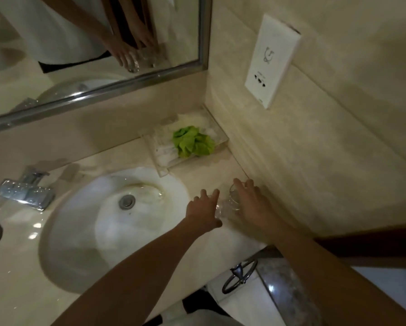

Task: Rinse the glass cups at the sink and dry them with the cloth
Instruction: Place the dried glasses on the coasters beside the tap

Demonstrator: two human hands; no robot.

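**While both hands reach two glass cups on the counter, right of the sink**

Because clear glass, judged light, rigid, breakable and slick once wet. Best gripped round the side wall at mid-height, thumb opposite fingers, never by the rim alone; kept low over the counter point(220, 165) to limit any drop.

Two glass cups, close together on the counter, between the sink point(56, 231) rim and the side wall. Left glass cup point(218, 209) under the left hand point(203, 208); right glass cup point(234, 198) under the right hand point(249, 203), its upper rim peeking out beyond the fingertips.

Both forearms stretched forward from the near edge, palms down. Left hand fingers spread and bent over its cup, thumb tucked toward the near side. Right hand fingers curled over the top and far side of its cup. Whether either grip is fully closed: cannot tell, blurred and half hidden, though contact looks likely.

Green cloth point(192, 142) bunched in a clear tray point(161, 161) in the far corner, well apart from the cups. Faucet point(25, 191) left of the sink, no water seen running.
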